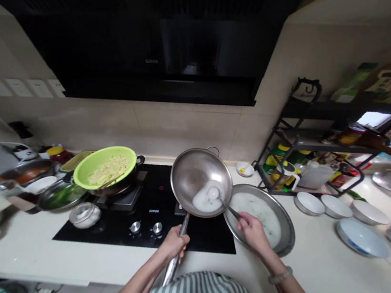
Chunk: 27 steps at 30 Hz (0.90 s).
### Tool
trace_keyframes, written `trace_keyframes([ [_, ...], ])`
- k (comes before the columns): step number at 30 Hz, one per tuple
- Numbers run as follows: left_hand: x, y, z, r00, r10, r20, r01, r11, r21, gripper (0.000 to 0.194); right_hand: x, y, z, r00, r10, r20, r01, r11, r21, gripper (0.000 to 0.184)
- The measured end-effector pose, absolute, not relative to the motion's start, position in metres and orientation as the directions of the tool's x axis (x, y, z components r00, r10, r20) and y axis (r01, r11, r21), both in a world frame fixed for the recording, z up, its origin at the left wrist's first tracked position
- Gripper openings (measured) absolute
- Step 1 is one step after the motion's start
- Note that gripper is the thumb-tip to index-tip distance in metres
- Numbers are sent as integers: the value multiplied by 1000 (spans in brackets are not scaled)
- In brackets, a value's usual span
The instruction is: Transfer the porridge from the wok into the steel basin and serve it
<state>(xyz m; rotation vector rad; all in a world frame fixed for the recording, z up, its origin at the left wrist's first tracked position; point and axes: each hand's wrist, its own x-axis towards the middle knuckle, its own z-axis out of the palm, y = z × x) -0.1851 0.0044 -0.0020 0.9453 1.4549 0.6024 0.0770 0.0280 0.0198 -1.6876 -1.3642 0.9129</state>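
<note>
My left hand [173, 243] is closed round the long metal handle of a wok [187, 176], which is tilted above the right side of the stove. A pool of whitish liquid [204, 201] lies in the lower right of the wok. With my right hand [252, 230] I grip the handle of a ladle [214, 193], its bowl dipped in that liquid. Under my right wrist and the ladle handle stands a wide metal basin [288, 235], holding more of the milky liquid with small dark bits in it.
A black stove [112, 231] lies beneath the wok. On its left a green basin [82, 167] of pale shreds sits on a pot, with a glass jar [84, 216] in front. Several bowls [310, 204] and a black rack [294, 145] stand at right; a range hood [153, 83] hangs above.
</note>
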Motion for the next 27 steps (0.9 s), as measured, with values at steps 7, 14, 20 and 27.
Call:
trace_keyframes([
  [7,-186,4,-4,74,830,-554,213,529,821,16,78,22,42,230,890,-394,-69,-389,-919,33],
  [14,-187,5,-4,68,830,-554,209,531,821,17,85,14,48,223,877,-425,-117,-409,-905,32],
  [20,-187,6,-8,64,830,-554,198,534,822,19,88,9,46,217,876,-430,-157,-403,-902,31],
  [27,-187,6,-5,54,825,-563,214,541,813,19,89,3,47,223,858,-462,-194,-425,-884,36],
])
